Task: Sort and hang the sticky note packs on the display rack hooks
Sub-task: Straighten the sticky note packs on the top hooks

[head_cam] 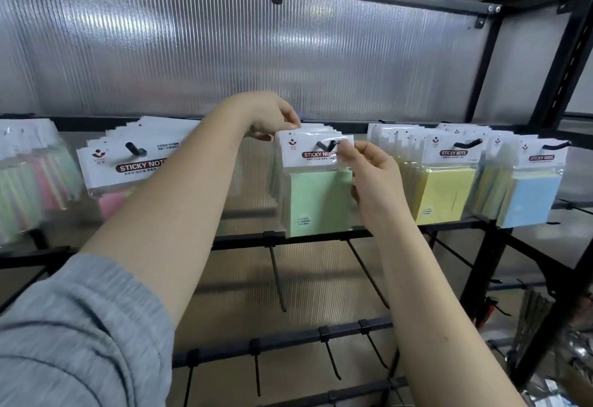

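A green sticky note pack [321,201] hangs at the front of a row on the middle hook [324,144] of the display rack. My left hand [272,118] pinches the top left corner of its white header card. My right hand [369,175] pinches the card's right edge and lies along the pack's right side. More packs hang on the same bar: pink ones [112,201] on a hook to the left, yellow ones [444,195] and blue ones [531,198] to the right. A blurred row of mixed-colour packs [29,182] hangs at the far left.
Below, black crossbars [288,341] carry several bare hooks [277,278] pointing toward me. A ribbed translucent panel [224,53] backs the rack. The rack's black upright frame [558,92] stands at the right, with blurred clutter low at the right.
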`<state>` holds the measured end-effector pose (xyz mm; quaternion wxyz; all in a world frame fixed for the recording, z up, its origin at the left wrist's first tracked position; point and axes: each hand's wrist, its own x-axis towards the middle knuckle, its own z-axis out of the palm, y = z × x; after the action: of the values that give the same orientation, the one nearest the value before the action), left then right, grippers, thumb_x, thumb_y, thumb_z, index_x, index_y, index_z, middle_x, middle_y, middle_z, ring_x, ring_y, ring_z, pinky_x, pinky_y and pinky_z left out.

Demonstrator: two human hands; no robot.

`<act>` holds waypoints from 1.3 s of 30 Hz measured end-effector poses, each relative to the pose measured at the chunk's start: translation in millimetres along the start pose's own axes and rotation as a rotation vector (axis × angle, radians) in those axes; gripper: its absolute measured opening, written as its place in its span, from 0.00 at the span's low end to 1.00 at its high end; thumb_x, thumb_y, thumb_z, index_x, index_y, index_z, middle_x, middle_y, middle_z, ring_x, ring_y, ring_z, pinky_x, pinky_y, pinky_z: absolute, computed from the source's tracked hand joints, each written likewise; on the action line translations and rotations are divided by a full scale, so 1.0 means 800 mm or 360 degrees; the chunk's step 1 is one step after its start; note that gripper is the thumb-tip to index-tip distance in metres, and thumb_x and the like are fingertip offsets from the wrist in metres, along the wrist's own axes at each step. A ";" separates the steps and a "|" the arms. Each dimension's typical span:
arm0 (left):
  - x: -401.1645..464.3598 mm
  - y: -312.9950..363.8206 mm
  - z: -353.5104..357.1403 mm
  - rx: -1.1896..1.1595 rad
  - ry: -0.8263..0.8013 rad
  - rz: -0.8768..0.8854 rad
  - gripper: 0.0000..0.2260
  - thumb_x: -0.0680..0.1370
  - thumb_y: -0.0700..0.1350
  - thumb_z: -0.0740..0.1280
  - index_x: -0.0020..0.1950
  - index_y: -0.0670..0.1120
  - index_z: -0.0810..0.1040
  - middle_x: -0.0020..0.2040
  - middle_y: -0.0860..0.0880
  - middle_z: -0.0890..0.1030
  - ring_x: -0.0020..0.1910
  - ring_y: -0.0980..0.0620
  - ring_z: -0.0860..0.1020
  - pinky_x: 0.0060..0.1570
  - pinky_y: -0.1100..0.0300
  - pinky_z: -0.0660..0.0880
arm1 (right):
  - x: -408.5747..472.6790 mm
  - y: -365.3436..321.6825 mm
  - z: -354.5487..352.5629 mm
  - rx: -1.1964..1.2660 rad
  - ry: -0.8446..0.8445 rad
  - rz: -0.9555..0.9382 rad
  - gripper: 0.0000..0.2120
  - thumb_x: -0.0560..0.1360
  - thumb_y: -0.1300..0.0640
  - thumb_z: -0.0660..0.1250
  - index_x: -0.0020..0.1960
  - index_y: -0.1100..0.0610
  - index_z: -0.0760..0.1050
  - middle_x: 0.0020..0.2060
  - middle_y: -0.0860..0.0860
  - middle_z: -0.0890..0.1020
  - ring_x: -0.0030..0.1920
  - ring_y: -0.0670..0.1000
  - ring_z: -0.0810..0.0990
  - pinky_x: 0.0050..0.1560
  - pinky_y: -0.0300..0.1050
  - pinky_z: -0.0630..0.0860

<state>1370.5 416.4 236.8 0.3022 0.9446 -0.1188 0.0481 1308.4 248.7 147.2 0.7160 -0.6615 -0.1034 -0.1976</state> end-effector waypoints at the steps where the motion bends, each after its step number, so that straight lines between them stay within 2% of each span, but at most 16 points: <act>1: -0.001 0.000 -0.001 -0.0020 -0.0028 0.0007 0.06 0.79 0.43 0.65 0.43 0.49 0.79 0.48 0.46 0.79 0.46 0.51 0.74 0.53 0.57 0.74 | 0.000 0.001 0.000 -0.0010 0.0015 -0.0014 0.08 0.76 0.51 0.68 0.39 0.52 0.79 0.38 0.51 0.81 0.37 0.47 0.77 0.40 0.42 0.72; 2: -0.002 0.001 -0.002 -0.0030 -0.0054 0.0010 0.06 0.79 0.43 0.65 0.43 0.49 0.79 0.48 0.46 0.78 0.46 0.51 0.74 0.51 0.58 0.73 | 0.000 0.002 0.000 -0.0013 0.0038 -0.0026 0.08 0.76 0.52 0.68 0.39 0.52 0.79 0.38 0.51 0.81 0.39 0.49 0.76 0.43 0.46 0.72; 5: -0.006 0.002 -0.006 -0.0042 -0.0093 -0.0010 0.04 0.78 0.44 0.66 0.45 0.48 0.79 0.47 0.48 0.79 0.44 0.53 0.74 0.47 0.61 0.74 | -0.001 0.002 0.002 -0.0001 0.0074 -0.0049 0.08 0.76 0.52 0.68 0.41 0.54 0.79 0.38 0.53 0.80 0.40 0.51 0.75 0.42 0.47 0.72; 8: -0.005 0.002 -0.008 -0.0010 -0.0042 -0.0057 0.03 0.77 0.47 0.67 0.45 0.50 0.80 0.49 0.47 0.79 0.47 0.52 0.75 0.52 0.57 0.77 | 0.001 0.001 0.001 0.0013 0.0033 -0.0056 0.07 0.76 0.53 0.68 0.42 0.54 0.80 0.39 0.54 0.83 0.41 0.52 0.78 0.45 0.52 0.76; 11: -0.004 0.009 -0.009 0.0055 -0.0055 -0.0096 0.03 0.76 0.48 0.69 0.43 0.51 0.80 0.47 0.46 0.78 0.44 0.52 0.73 0.44 0.60 0.76 | 0.003 0.004 0.000 -0.0008 0.0023 -0.0104 0.07 0.76 0.55 0.68 0.41 0.54 0.79 0.36 0.50 0.82 0.40 0.47 0.78 0.45 0.46 0.76; 14: 0.001 0.016 -0.008 0.0185 0.0013 -0.0114 0.02 0.74 0.47 0.72 0.42 0.51 0.81 0.48 0.45 0.80 0.43 0.51 0.75 0.50 0.58 0.77 | 0.004 0.006 0.000 -0.0001 0.0019 -0.0180 0.07 0.76 0.57 0.68 0.39 0.53 0.79 0.33 0.47 0.81 0.39 0.47 0.77 0.45 0.45 0.74; 17: 0.006 0.019 0.001 0.0277 0.0203 -0.0098 0.02 0.74 0.43 0.71 0.46 0.48 0.81 0.47 0.47 0.80 0.41 0.52 0.76 0.37 0.63 0.73 | 0.008 0.007 -0.002 0.0015 0.0026 -0.0226 0.07 0.76 0.58 0.69 0.39 0.53 0.78 0.31 0.43 0.81 0.38 0.46 0.78 0.45 0.47 0.76; 18: 0.009 0.019 0.005 0.0285 0.0258 -0.0096 0.02 0.74 0.43 0.71 0.47 0.47 0.82 0.47 0.47 0.80 0.41 0.51 0.76 0.36 0.62 0.70 | 0.009 0.007 -0.003 0.0011 0.0025 -0.0243 0.07 0.76 0.58 0.69 0.39 0.53 0.78 0.31 0.43 0.81 0.37 0.45 0.79 0.45 0.46 0.76; 23: 0.016 0.015 0.016 0.0225 0.0411 -0.0125 0.01 0.74 0.42 0.71 0.43 0.46 0.80 0.46 0.47 0.79 0.46 0.50 0.76 0.45 0.58 0.71 | 0.008 0.007 -0.005 -0.0020 0.0062 -0.0297 0.06 0.75 0.58 0.70 0.39 0.53 0.80 0.32 0.42 0.81 0.35 0.40 0.77 0.40 0.35 0.74; 25: 0.017 0.013 0.018 0.0234 0.0467 -0.0132 0.03 0.75 0.42 0.71 0.42 0.47 0.80 0.45 0.48 0.79 0.46 0.50 0.76 0.44 0.58 0.72 | 0.008 0.009 -0.004 -0.0071 0.0115 -0.0347 0.05 0.74 0.57 0.70 0.39 0.53 0.80 0.37 0.45 0.82 0.40 0.41 0.79 0.45 0.36 0.74; 27: 0.014 0.013 0.017 0.0232 0.0521 -0.0107 0.03 0.74 0.41 0.71 0.41 0.48 0.80 0.46 0.48 0.80 0.44 0.51 0.76 0.42 0.59 0.71 | 0.008 0.013 -0.003 -0.0156 0.0165 -0.0379 0.05 0.74 0.54 0.71 0.41 0.55 0.82 0.44 0.51 0.83 0.45 0.46 0.79 0.51 0.42 0.75; 29: 0.009 0.014 0.014 0.0220 0.0543 -0.0056 0.02 0.75 0.42 0.69 0.45 0.47 0.82 0.48 0.49 0.81 0.44 0.52 0.76 0.42 0.59 0.70 | 0.003 0.012 -0.002 -0.0186 0.0186 -0.0327 0.07 0.74 0.51 0.71 0.44 0.56 0.82 0.43 0.54 0.83 0.42 0.45 0.78 0.48 0.42 0.75; 32: -0.008 0.016 0.010 0.0221 0.0458 0.0012 0.09 0.77 0.48 0.68 0.52 0.46 0.82 0.51 0.51 0.79 0.48 0.53 0.74 0.45 0.60 0.68 | -0.003 0.007 -0.001 -0.0172 0.0165 -0.0298 0.06 0.75 0.53 0.70 0.42 0.53 0.81 0.37 0.51 0.82 0.38 0.44 0.77 0.45 0.43 0.77; 35: -0.024 0.017 0.008 0.0223 0.0368 0.0060 0.12 0.76 0.53 0.67 0.54 0.47 0.82 0.49 0.52 0.79 0.48 0.53 0.74 0.45 0.60 0.67 | -0.008 0.004 -0.001 -0.0124 0.0175 -0.0263 0.05 0.75 0.53 0.70 0.42 0.52 0.81 0.36 0.52 0.84 0.39 0.47 0.79 0.45 0.53 0.79; 37: -0.032 0.018 0.006 0.0249 0.0332 0.0064 0.13 0.76 0.54 0.68 0.54 0.48 0.83 0.49 0.52 0.79 0.48 0.54 0.74 0.45 0.61 0.66 | -0.008 0.003 -0.002 -0.0100 0.0184 -0.0243 0.04 0.74 0.53 0.71 0.44 0.53 0.81 0.39 0.55 0.84 0.39 0.47 0.80 0.48 0.51 0.79; 39: -0.038 0.018 0.001 0.0323 0.0272 0.0062 0.12 0.76 0.53 0.68 0.55 0.50 0.82 0.50 0.53 0.80 0.49 0.55 0.74 0.47 0.61 0.67 | -0.010 0.002 -0.005 -0.0100 0.0164 -0.0232 0.06 0.73 0.53 0.72 0.47 0.54 0.81 0.40 0.51 0.85 0.42 0.47 0.82 0.47 0.45 0.80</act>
<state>1337.4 410.0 239.2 0.2131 0.9603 -0.1055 0.1462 1301.0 246.4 142.2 0.6831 -0.6633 -0.1081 -0.2859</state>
